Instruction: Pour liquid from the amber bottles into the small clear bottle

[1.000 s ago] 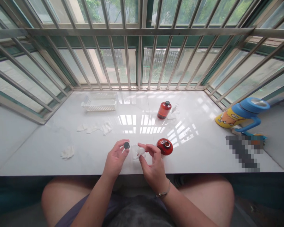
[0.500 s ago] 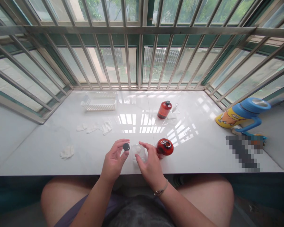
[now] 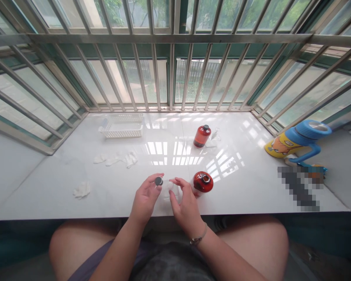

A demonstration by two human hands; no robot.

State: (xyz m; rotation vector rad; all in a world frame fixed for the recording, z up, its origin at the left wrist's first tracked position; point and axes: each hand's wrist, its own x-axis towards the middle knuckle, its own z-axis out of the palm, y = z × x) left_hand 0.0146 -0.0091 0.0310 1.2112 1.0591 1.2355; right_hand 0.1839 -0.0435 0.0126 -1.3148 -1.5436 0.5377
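Between the fingertips of my left hand [image 3: 146, 195] is a small black cap [image 3: 158, 181]. A clear plastic bottle [image 3: 166, 192] stands near the table's front edge, seen from above. My right hand [image 3: 185, 201] curves around its right side, with thumb and forefinger at the neck; the exact contact is hard to see through the clear plastic. Just beyond my right knuckles stands an amber bottle [image 3: 203, 182] with an uncapped mouth, its lower part partly hidden by the hand.
Farther back stand a capped amber bottle [image 3: 202, 136] and a clear pump piece [image 3: 215, 134]. A white basket [image 3: 122, 130] sits at the back left. Crumpled white gloves [image 3: 117, 158] and another one [image 3: 82, 190] lie left. A blue-yellow flask [image 3: 295, 140] is at right; window bars enclose the back.
My left hand has moved slightly right with the black cap, toward the clear bottle. The thumb and forefinger of my right hand have drawn a little closer together at its neck.
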